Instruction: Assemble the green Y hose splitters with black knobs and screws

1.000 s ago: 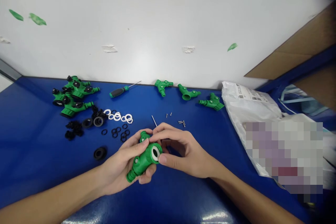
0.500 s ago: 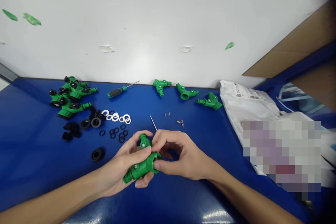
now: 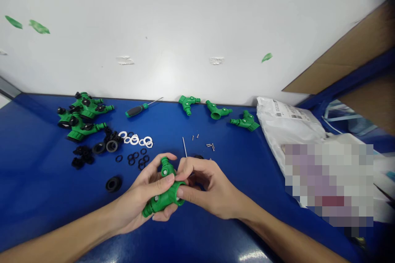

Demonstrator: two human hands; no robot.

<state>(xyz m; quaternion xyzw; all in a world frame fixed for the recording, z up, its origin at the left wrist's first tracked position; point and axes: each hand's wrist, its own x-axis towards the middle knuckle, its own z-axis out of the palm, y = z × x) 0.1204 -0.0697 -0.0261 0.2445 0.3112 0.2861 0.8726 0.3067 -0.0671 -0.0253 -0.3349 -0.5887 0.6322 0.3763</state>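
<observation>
My left hand (image 3: 151, 191) is closed around a green plastic Y-shaped hose splitter (image 3: 165, 198), its thumb pressed on the body. Two ribbed outlets and a pale round spot on each branch show. My right hand (image 3: 212, 187) pinches the wide threaded end, the thumb at the mouth and the index finger on the outer side. Anything small between those fingertips is hidden. Beyond the right knuckles a thin metal shaft (image 3: 184, 147) sticks out; its other end is covered by the hand. Small screws (image 3: 210, 146) lie on the blue table past it.
Finished-looking splitters with black knobs (image 3: 83, 109) cluster at left, near black knobs (image 3: 82, 157), white washers (image 3: 135, 139), black O-rings (image 3: 143, 160) and a black collar (image 3: 113, 183). A screwdriver (image 3: 138, 110) and three green splitters (image 3: 216, 111) lie along the wall. Plastic bags (image 3: 286, 115) stand right.
Both hands and the splitter have shifted slightly left in view. The metal shaft has swung a little right and stands more upright. The grip looks the same.
</observation>
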